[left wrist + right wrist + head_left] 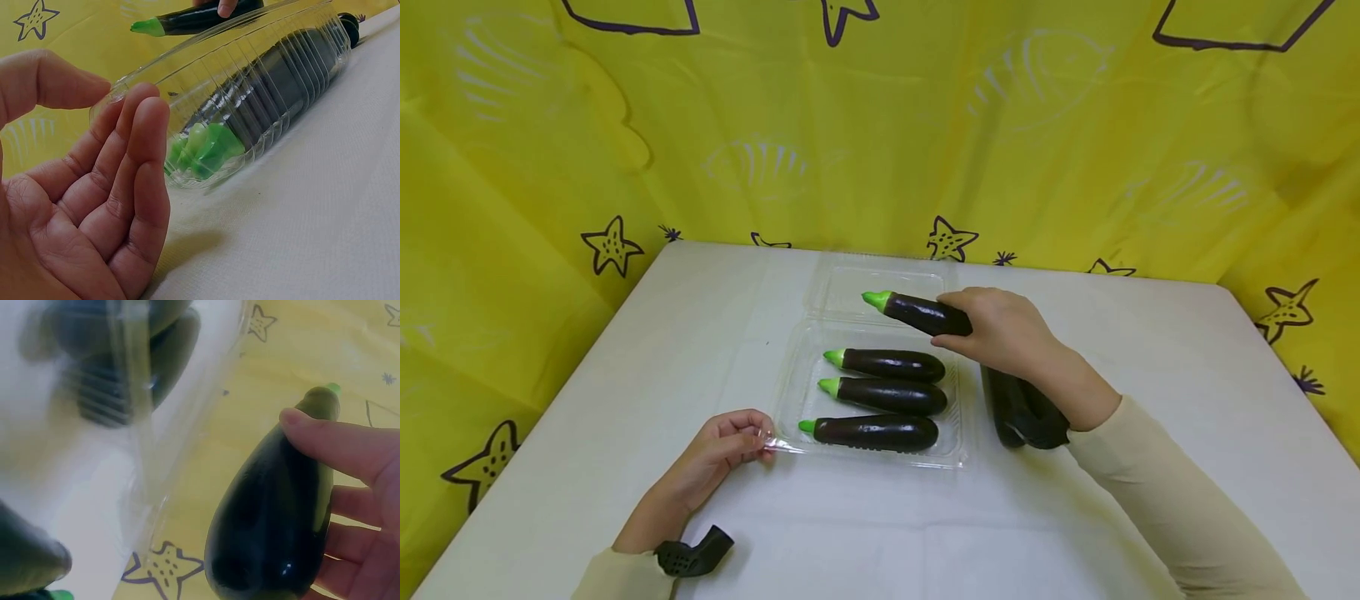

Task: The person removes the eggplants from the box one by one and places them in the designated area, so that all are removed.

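My right hand (1003, 329) grips a dark purple eggplant (925, 315) by its thick end, raised over the back part of a clear plastic clamshell container (957, 450). The green stem points left. In the right wrist view the thumb lies along one side of this eggplant (269, 519), fingers on the other. Three eggplants (880, 433) lie side by side in the container, stems left. My left hand (722, 454) pinches the container's front left corner between thumb and fingers. From the left wrist view, the eggplants show through the ribbed wall (287, 94).
Right of the container, a dark eggplant (1006, 408) lies partly hidden under my right forearm. The container's lid (850, 292) is folded open toward the back. A yellow patterned curtain (880, 125) stands behind the white table (850, 533). A black device (692, 554) sits on my left wrist.
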Motion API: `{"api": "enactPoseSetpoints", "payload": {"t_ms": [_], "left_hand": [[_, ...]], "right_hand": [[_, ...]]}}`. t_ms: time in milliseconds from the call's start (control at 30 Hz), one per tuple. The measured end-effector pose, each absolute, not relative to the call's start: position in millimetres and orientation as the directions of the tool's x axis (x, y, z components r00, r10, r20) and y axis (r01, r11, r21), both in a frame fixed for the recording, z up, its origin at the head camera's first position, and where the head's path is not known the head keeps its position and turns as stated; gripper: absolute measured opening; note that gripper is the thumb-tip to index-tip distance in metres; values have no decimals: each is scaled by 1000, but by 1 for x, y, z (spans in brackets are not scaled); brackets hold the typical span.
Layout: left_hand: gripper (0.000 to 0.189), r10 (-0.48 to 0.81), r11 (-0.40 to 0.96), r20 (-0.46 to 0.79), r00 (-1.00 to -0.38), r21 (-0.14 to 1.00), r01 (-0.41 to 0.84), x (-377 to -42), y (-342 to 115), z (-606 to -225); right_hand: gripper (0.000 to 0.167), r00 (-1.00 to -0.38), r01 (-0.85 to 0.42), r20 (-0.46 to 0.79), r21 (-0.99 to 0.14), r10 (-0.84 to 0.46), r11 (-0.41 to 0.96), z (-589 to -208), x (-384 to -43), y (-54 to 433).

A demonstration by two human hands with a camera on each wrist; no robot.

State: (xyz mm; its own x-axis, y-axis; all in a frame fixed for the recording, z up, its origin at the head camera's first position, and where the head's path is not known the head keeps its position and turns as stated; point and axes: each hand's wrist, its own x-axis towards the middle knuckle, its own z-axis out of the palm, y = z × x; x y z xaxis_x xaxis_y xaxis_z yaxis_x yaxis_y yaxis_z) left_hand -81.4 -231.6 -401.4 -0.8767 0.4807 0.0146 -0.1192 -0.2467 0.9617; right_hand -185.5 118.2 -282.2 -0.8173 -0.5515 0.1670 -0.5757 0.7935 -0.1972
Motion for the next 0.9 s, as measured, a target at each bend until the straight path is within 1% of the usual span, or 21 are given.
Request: {"api": "enactPoseSetpoints", "payload": {"t_ms": [400, 633, 900], "left_hand": [[20, 480, -246, 16, -877, 962, -117, -81, -231, -399], [20, 482, -252, 23, -876, 961, -113, -81, -232, -400], [20, 478, -251, 17, -878, 961, -118, -81, -232, -402]], "right_hand": [[34, -857, -515, 142, -236, -495, 824, -283, -186, 136], [47, -888, -460, 120, -247, -445, 853, -282, -185, 145], [50, -902, -431, 110, -252, -416, 867, -284, -184, 152]]}}
